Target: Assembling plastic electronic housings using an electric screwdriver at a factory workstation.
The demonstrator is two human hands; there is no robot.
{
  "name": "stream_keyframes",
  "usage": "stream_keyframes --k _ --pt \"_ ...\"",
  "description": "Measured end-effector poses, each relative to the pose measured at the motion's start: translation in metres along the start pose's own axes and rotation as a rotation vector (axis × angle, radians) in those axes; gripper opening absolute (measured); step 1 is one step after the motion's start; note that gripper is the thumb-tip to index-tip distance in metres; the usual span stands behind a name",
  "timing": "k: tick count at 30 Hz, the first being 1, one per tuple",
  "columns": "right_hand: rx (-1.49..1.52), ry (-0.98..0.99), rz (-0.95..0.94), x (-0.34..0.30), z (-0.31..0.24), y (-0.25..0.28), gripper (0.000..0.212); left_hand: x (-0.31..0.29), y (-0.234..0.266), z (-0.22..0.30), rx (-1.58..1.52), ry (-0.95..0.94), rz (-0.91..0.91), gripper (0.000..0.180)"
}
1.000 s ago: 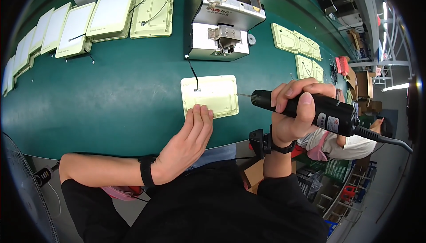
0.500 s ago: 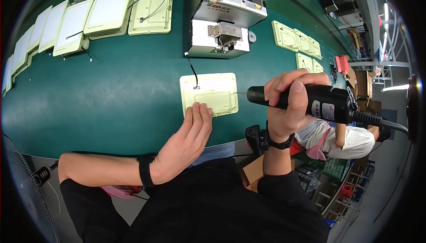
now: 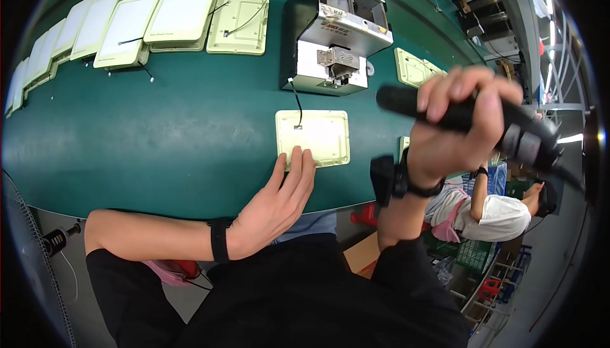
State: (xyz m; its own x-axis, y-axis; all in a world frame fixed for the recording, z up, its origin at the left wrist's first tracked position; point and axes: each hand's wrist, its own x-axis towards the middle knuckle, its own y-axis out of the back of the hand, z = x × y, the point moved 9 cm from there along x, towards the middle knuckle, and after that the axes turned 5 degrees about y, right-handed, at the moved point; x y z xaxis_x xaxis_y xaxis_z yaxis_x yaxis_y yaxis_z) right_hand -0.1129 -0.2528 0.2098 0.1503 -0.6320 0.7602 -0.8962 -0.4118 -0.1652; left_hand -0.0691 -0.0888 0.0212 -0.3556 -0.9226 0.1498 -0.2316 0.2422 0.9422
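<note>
A pale yellow-green plastic panel [image 3: 327, 133] lies on the green table in front of me. From its upper left part a short black cable [image 3: 298, 103] with a white plug sticks out over the far edge. My left hand [image 3: 274, 211] rests with outstretched fingertips on the panel's near edge. My right hand [image 3: 454, 135], a little blurred, is wrapped around a black electric screwdriver [image 3: 401, 101]. The tool is raised to the right of the panel, apart from it, its nose toward the left. I cannot make out its bit.
A metal screw-feeding machine [image 3: 305, 71] stands beyond the panel. White-faced panels [image 3: 181, 14] overlap in a row at the far left, beside an upturned yellow-green panel [image 3: 238, 27]. More panels [image 3: 410, 67] lie at right. Another person [image 3: 502, 214] sits beyond my right arm.
My right hand has lifted the screwdriver off the panel's right edge, up and to the right. My left hand stays on the panel. The whole view has shifted slightly.
</note>
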Motion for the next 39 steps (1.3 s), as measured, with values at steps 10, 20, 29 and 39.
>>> stream_keyframes --k 10,20,29,39 --pt "-0.101 -0.109 0.045 0.005 0.031 -0.02 0.01 -0.007 -0.003 -0.004 -0.014 -0.005 -0.007 0.056" --pt "0.114 -0.288 -0.254 -0.07 0.025 -0.081 0.017 -0.009 -0.006 -0.001 0.014 -0.006 -0.012 0.055" --pt "0.205 -0.279 -0.223 -0.072 0.042 -0.074 0.019 -0.008 -0.005 -0.003 0.021 -0.018 -0.029 0.055" --pt "0.032 -0.308 -0.271 -0.081 0.039 -0.079 0.016 -0.007 -0.001 -0.003 -0.033 -0.055 -0.021 0.054"
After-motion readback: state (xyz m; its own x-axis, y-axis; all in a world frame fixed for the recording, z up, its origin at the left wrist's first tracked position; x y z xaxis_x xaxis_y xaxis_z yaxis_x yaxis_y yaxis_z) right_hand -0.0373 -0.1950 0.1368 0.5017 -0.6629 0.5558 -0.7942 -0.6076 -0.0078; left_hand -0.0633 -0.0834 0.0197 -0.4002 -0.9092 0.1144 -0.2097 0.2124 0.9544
